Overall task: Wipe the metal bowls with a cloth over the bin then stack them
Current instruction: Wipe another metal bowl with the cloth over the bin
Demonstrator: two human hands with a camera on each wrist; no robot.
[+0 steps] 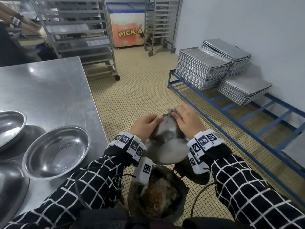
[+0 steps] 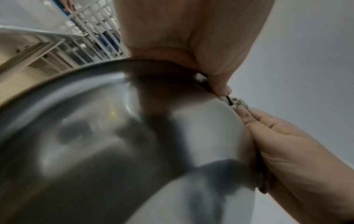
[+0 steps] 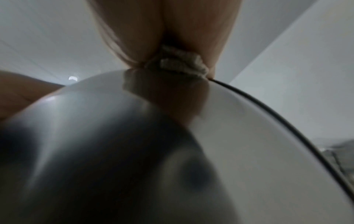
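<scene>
I hold a metal bowl [image 1: 166, 138] tilted, bottom toward me, above the dark bin [image 1: 158, 197] on the floor. My left hand [image 1: 145, 124] grips the bowl's far left rim, thumb on the outside [image 2: 220, 86]. My right hand [image 1: 186, 119] pinches a small pale cloth [image 1: 170, 111] against the far rim; in the right wrist view the cloth [image 3: 182, 63] is bunched between the fingers on the bowl's edge [image 3: 249, 97]. Three more metal bowls lie on the steel table: one nearest [image 1: 56, 152], one at the left edge [image 1: 9, 128], one at the lower left [image 1: 11, 190].
The steel table [image 1: 49, 90] fills the left. Stacks of metal trays [image 1: 201, 68] sit on a blue low frame [image 1: 247, 123] along the right wall. Wheeled tray racks [image 1: 79, 33] and a chest freezer [image 1: 127, 27] stand behind. Another person's arm [image 1: 16, 19] shows top left.
</scene>
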